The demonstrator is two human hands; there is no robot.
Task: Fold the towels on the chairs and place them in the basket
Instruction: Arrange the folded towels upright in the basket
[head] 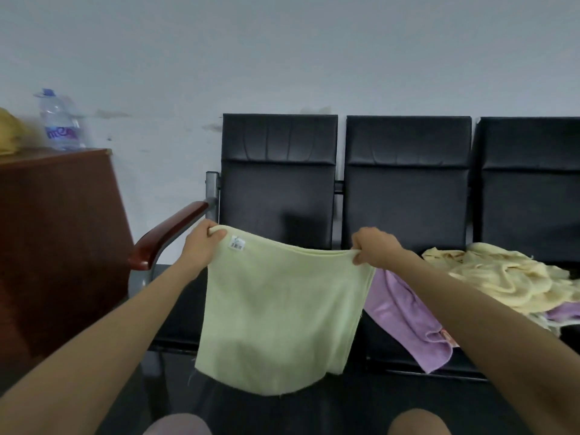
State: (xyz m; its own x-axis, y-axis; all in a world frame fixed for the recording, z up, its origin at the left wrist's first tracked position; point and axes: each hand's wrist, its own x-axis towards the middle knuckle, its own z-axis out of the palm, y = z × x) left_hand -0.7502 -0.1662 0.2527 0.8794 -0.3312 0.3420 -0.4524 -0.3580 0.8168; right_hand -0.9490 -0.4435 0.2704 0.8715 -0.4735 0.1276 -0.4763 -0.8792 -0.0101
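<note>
A pale green towel (276,312) hangs in the air in front of the black chairs (277,189). My left hand (202,246) grips its top left corner, beside a small barcode label. My right hand (375,248) grips its top right corner, and the top edge sags between the two. A purple towel (405,312) lies spread on the middle seat, partly hidden behind my right arm. A heap of pale yellow towels (499,276) sits on the right seat, with more purple cloth under it. No basket is in view.
A brown wooden cabinet (59,246) stands at the left, with a water bottle (61,122) and a yellow cloth (11,131) on top. The bench's wooden armrest (169,235) juts out beside my left hand. My knees show at the bottom edge.
</note>
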